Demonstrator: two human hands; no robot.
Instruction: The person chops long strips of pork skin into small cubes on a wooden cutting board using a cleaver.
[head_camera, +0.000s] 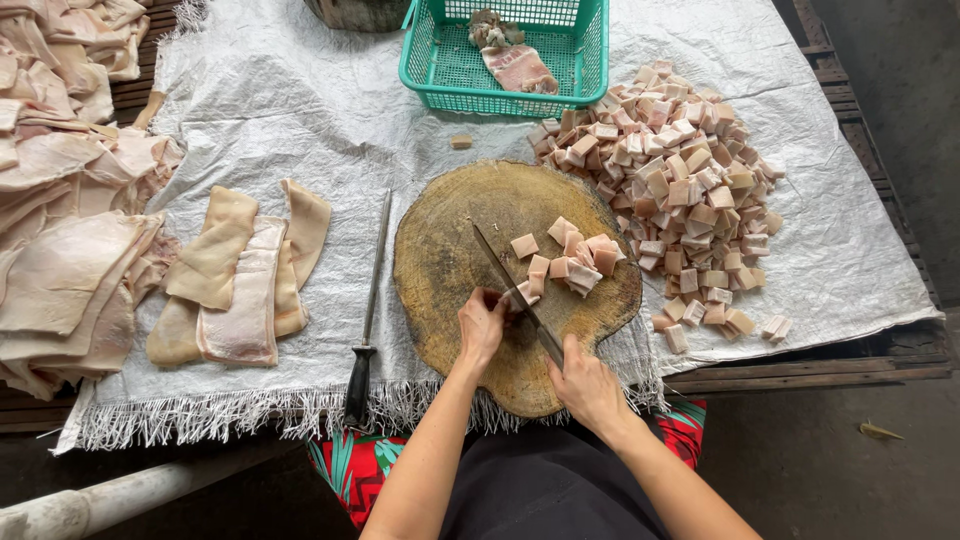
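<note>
Far left: a heap of pale pork skin sheets (60, 200) lies stacked over the edge of the white woven sheet (290, 110) that covers the table.
Left of the board: a few long skin strips (240, 275) lie side by side on the sheet, just beside the heap.
Sharpening steel: a slim rod with a black handle (368, 300) lies lengthwise between the strips and the board, handle toward the person.
Board: a round wooden chopping block (450, 260), worn and dark at the rim, sits at the middle of the sheet.
Left hand: the left hand (482, 325) is closed down on a small piece of meat at the near part of the board, fingertips curled right beside the blade.
Knife: a long knife (505, 280) slants across the board, tip pointing away from the person.
Right hand: the right hand (585, 385) is wrapped tight round the knife handle, close to the left hand but not touching it.
On the board: a small cluster of cut cubes (575, 258) rests to the right of the blade.
Right: a large pile of pink and tan cubes (680, 190) spreads over the sheet (one stray cube (460, 141) lies apart, near the basket).
Top: a green plastic basket (430, 60) holds a slab of meat (518, 68); it bears no visible label.
</note>
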